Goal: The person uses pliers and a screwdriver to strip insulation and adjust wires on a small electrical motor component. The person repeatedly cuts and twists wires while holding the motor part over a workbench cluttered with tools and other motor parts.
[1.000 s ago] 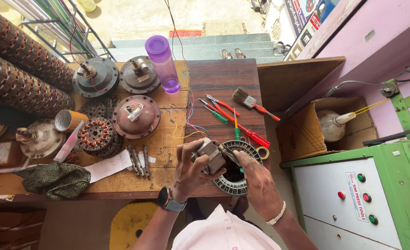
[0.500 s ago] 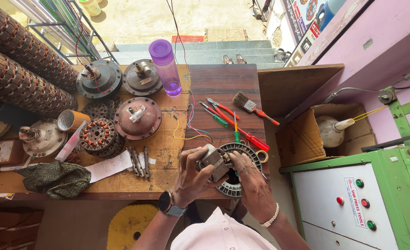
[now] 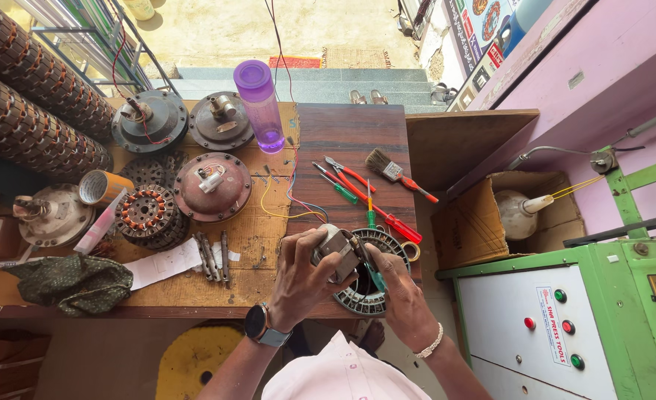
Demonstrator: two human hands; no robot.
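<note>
**Both hands on a small metal part over the stator ring**

I see my left hand (image 3: 306, 278) wrapped around a small grey metal block (image 3: 337, 254), fingers curled over its top; a dark smartwatch (image 3: 257, 326) sits on that wrist. My right hand (image 3: 402, 296) pinches a green-handled tool (image 3: 373, 274) against the block's right side, a beaded bracelet (image 3: 433, 342) at the wrist. Both hands are closed in a grip. The block sits at the near edge of the bench, right over a ribbed, circular stator ring (image 3: 376, 248) of dull grey metal.

At 12 o'clock from the hands lie a red-handled screwdriver (image 3: 383, 215), a green-handled screwdriver (image 3: 337, 185), red-handled pliers (image 3: 350, 172) and a bristle brush (image 3: 395, 172) with a red handle, all on a dark, streaky wood-grain board (image 3: 350, 130). At 11 o'clock stands a translucent purple bottle (image 3: 260, 107), cylindrical, capped. At 10 o'clock rests a rusty-brown domed motor cover (image 3: 211, 185) with a white fitting; left of it a wound stator (image 3: 144, 211) with copper coils. Two grey round motor housings (image 3: 150, 120) sit farther back.

At 9 o'clock lie a white paper slip (image 3: 165, 264) and a crumpled dark green patterned cloth (image 3: 72, 281). At 3 o'clock stands a green-framed machine with a white front panel (image 3: 521, 326) carrying red and green round buttons and a rectangular white label with red print. Above it, an open brown cardboard box (image 3: 484, 222) holds a pale bulbous object.
</note>
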